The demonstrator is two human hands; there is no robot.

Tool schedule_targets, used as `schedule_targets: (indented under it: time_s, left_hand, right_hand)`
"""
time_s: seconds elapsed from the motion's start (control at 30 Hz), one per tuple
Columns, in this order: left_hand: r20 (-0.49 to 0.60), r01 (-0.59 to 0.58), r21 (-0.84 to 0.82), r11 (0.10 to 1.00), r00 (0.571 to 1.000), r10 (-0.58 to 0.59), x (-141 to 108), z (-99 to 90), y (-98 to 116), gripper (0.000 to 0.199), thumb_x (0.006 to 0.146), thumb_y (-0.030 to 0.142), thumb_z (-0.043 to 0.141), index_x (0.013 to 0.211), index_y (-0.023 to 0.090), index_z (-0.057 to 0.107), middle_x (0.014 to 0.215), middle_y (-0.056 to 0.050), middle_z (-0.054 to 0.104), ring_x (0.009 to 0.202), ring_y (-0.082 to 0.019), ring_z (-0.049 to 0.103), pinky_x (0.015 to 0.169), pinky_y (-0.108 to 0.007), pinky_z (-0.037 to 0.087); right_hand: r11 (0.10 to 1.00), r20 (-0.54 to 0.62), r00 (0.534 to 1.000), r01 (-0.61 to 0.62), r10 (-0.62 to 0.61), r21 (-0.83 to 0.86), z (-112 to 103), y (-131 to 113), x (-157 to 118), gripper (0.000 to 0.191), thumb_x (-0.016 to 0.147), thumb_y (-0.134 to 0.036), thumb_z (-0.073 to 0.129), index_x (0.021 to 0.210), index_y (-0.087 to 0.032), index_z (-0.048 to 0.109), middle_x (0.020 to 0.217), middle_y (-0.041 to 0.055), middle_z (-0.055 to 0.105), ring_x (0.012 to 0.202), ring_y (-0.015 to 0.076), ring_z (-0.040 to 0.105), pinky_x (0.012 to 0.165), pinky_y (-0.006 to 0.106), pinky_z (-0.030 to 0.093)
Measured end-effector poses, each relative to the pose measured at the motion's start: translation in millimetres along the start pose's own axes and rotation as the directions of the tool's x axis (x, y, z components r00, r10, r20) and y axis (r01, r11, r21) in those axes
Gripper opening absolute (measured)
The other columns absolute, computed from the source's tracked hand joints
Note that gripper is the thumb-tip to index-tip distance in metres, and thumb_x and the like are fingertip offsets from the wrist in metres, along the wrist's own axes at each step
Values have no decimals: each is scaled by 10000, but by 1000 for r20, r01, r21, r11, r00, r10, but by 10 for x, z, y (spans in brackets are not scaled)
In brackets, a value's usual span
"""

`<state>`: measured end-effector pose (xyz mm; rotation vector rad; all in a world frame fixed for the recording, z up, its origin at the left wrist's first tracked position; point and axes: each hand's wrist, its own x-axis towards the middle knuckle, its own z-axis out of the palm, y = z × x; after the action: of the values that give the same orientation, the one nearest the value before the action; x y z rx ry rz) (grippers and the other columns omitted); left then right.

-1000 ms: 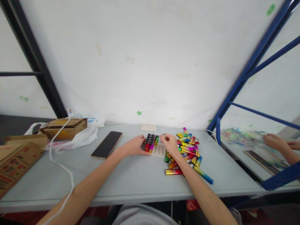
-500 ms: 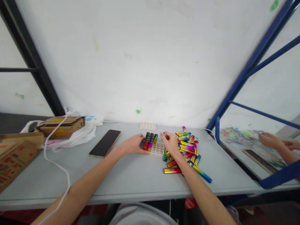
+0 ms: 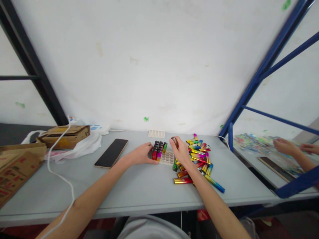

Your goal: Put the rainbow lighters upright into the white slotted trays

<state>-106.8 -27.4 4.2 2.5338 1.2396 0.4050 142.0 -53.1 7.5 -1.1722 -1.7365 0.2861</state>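
A pale tray with rows of round holes [image 3: 168,157] lies on the table, with several lighters [image 3: 159,150] upright in its left part. Their tops are black and their bodies red, purple and green. Thumb and fingers of my left hand [image 3: 142,153] close around the tray's left end, against the outer lighters. Just above the tray's right side, my right hand [image 3: 180,151] pinches a lighter [image 3: 175,141]; most of it is hidden by the fingers. Beside that hand, on the right, loose shiny coloured lighters [image 3: 199,159] lie in a heap.
A second pale holed tray [image 3: 156,133] stands near the wall. A phone [image 3: 112,153] lies left of my left hand. Farther left are cardboard boxes [image 3: 20,169], a white plastic bag [image 3: 82,146] and a white cable [image 3: 59,177]. A blue metal frame [image 3: 249,84] rises at the right.
My right hand has tilted and risen slightly, and more of the lighter's top shows between its fingers. My left hand keeps its place on the tray.
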Motion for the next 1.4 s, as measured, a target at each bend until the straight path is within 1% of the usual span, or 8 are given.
schedule_targets:
  time_s: [0.07, 0.17, 0.27, 0.37, 0.57, 0.73, 1.17, 1.4]
  left_hand:
    - [-1, -5, -6, 1000, 1000, 5, -6, -11, 10, 637, 719, 704, 796, 1054, 170, 704, 1083, -111, 679, 1000, -334, 688, 894, -389, 540]
    - [-1, -17, -21, 1000, 1000, 17, -14, -21, 22, 639, 726, 706, 792, 1064, 171, 703, 1085, -116, 680, 1012, -333, 683, 907, -391, 538]
    - [-2, -16, -30, 999, 1000, 16, -17, -11, 13, 630, 730, 709, 789, 1054, 174, 709, 1076, -115, 676, 995, -330, 682, 888, -393, 540]
    - [-14, -15, -20, 1000, 1000, 15, -13, 9, -16, 635, 724, 708, 795, 1069, 182, 711, 1072, -108, 676, 992, -328, 682, 891, -393, 539]
    - [-4, -33, -14, 999, 999, 33, -7, 17, -50, 628, 739, 719, 791, 1067, 190, 703, 1070, -96, 667, 994, -322, 684, 918, -390, 533]
    - [-3, -23, -17, 1000, 1000, 23, -5, 11, -40, 642, 733, 722, 795, 1077, 188, 705, 1066, -95, 669, 960, -318, 690, 877, -382, 537]
    - [-15, -24, -27, 999, 1000, 24, -11, 0, -13, 630, 725, 718, 791, 1079, 201, 715, 1061, -99, 679, 996, -332, 678, 932, -406, 545]
    - [-3, -26, -18, 999, 1000, 26, -5, 4, -22, 666, 736, 714, 792, 1119, 176, 707, 1105, -124, 683, 1040, -349, 681, 958, -413, 538]
  right_hand:
    - [998, 16, 999, 48, -49, 38, -2, -7, -1, 385, 1091, -496, 423, 1066, -195, 662, 860, 36, 648, 717, 184, 609, 689, 311, 490]
    - [986, 32, 987, 157, -159, 51, -11, -17, 0, 370, 1097, -493, 443, 1079, -211, 681, 1055, 98, 657, 899, 217, 664, 779, 342, 567]
    - [970, 91, 966, 244, -242, -8, -30, -29, 4, 337, 1077, -484, 520, 1018, -211, 709, 943, 75, 660, 869, 221, 653, 830, 356, 565]
    - [974, 207, 954, 226, -217, -16, -42, -28, 4, 299, 1074, -449, 552, 1061, -199, 715, 815, 32, 688, 732, 196, 640, 764, 332, 542]
    - [983, 319, 931, 183, -179, 18, -37, 22, -1, 239, 1061, -375, 591, 1210, -213, 682, 877, 25, 746, 754, 194, 683, 793, 322, 541]
    - [983, 331, 927, 180, -176, 16, -43, 36, 10, 242, 1059, -372, 588, 1221, -214, 675, 906, 38, 752, 775, 203, 685, 811, 336, 544]
    - [989, 353, 924, 141, -144, 34, -74, 70, 14, 278, 1068, -403, 561, 1254, -213, 640, 861, 18, 735, 742, 192, 682, 730, 302, 519]
    - [986, 349, 923, 168, -159, 4, -82, 89, 27, 274, 1065, -357, 571, 1278, -205, 651, 891, 29, 741, 722, 185, 669, 744, 307, 524]
